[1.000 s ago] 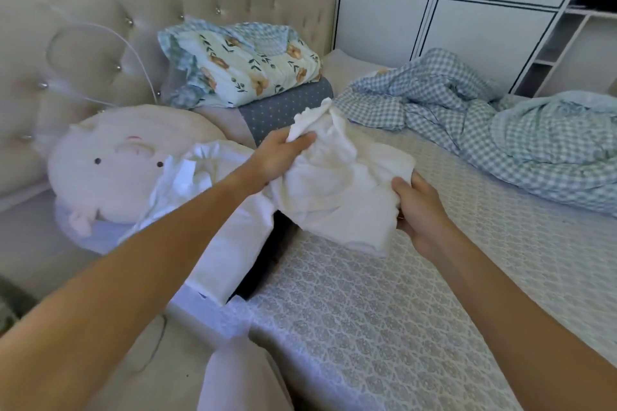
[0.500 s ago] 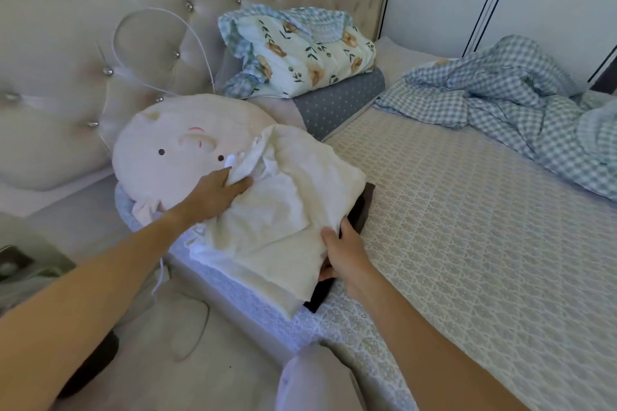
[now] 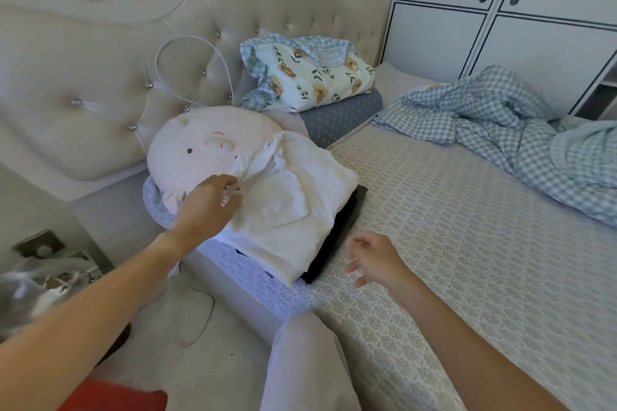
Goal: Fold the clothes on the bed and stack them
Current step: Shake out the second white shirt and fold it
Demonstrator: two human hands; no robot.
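Lay folded on a dark garment [image 3: 347, 220] near the edge of the bed [image 3: 450, 243], just in front of the pig-face cushion [image 3: 197, 150]: a white garment [image 3: 293, 203], collar end touching the cushion's cheek, lower hem hanging slightly over the dark layer beneath

Rested at the white garment's left edge beside the cushion: left hand [image 3: 208, 207], fingers bent downward with tips on or just above the cloth, possibly pinching a fold, though hard to tell from this angle

Hovered clear of the stack, on the side away from the cushion and above the patterned bedsheet: right hand [image 3: 374, 259], fingers loosely spread and relaxed, holding nothing, apart from both garments

Showed as a narrow black strip along the stack's right side and lower corner: the dark garment, mostly covered

Sat behind the cushion against the tufted headboard [image 3: 100, 83]: a floral quilt [image 3: 310, 77] bundled on top of a grey dotted pillow [image 3: 340, 117]

Looped up against the headboard just above the cushion: a white cable [image 3: 187, 43]

Sprawled unfolded across the far side of the bed, well apart from the cushion: a blue checked blanket [image 3: 500, 130]

Stood beyond the bed, far behind the cushion: white cabinet doors [image 3: 500, 27] with round finger holes

Appeared on the floor below the cushion's side of the bed: a pale rug [image 3: 187, 337] and some blurred clutter [image 3: 40, 277] at the left edge
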